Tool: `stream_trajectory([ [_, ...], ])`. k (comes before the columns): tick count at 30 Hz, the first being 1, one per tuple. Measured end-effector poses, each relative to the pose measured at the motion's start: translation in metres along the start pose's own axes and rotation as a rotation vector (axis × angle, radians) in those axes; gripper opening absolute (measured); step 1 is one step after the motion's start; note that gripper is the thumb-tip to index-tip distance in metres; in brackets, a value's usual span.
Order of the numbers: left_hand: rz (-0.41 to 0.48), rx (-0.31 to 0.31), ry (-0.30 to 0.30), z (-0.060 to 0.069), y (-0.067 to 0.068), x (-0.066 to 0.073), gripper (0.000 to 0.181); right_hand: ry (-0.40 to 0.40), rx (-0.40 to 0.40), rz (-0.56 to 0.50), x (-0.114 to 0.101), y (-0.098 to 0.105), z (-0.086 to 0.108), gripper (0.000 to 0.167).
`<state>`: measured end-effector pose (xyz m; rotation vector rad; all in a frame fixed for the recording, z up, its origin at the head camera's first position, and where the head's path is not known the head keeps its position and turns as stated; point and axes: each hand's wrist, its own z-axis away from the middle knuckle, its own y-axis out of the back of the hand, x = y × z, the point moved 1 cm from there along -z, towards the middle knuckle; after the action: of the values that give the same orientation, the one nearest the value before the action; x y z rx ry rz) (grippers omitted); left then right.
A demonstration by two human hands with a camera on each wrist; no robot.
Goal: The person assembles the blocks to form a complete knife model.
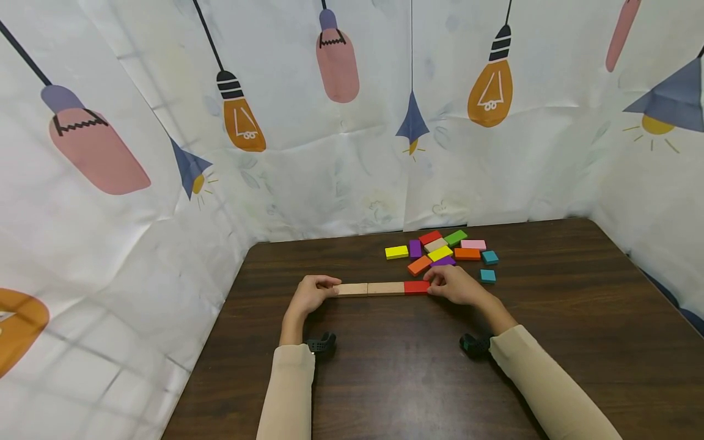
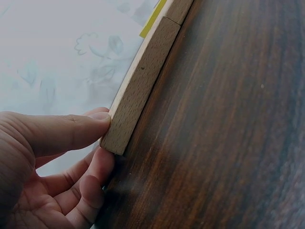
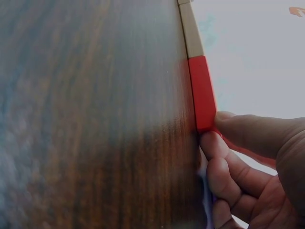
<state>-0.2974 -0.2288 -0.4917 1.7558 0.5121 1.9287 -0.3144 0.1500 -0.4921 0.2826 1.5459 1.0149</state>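
Surface (image 1: 390, 373): dark brown, wood-grained. White cloth (image 1: 352, 177) along far, left and right sides: creased, printed with bulbs (image 1: 490, 95) and lamps (image 1: 412, 119).

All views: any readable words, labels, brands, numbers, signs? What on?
None readable.
Plain wooden blocks and red block in the row: no lettering on the faces shown.
Loose blocks: too small to rule out fine marks.
Backdrop: lamp and bulb drawings, no legible text.
Left wrist device, right wrist device: too small and dark to read any label.
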Motion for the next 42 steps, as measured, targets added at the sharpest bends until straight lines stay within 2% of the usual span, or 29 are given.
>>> stream_trajectory([
  [16, -0.005, 0.009, 0.001, 0.001, -0.002, 0.001, 0.018, -0.007, -0.007, -0.001, -0.001, 0.000, 0.002, 0.020],
  [28, 0.001, 0.001, 0.003, 0.000, 0.000, -0.001, 0.018, 0.043, -0.007, -0.023, 0.004, 0.005, 0.003, 0.023],
  [31, 0.000, 0.000, 0.001, -0.001, 0.000, -0.001, 0.019, 0.050, 0.036, -0.043, 0.007, 0.013, 0.005, 0.025],
  [38, -0.003, 0.006, 0.001, 0.000, 0.000, -0.002, 0.019, 0.023, 0.198, -0.074, 0.022, 0.035, 0.011, 0.028],
  [42, -0.002, 0.006, -0.003, 0.002, -0.001, -0.001, 0.018, 0.010, 0.238, -0.071, 0.031, 0.040, 0.013, 0.029],
])
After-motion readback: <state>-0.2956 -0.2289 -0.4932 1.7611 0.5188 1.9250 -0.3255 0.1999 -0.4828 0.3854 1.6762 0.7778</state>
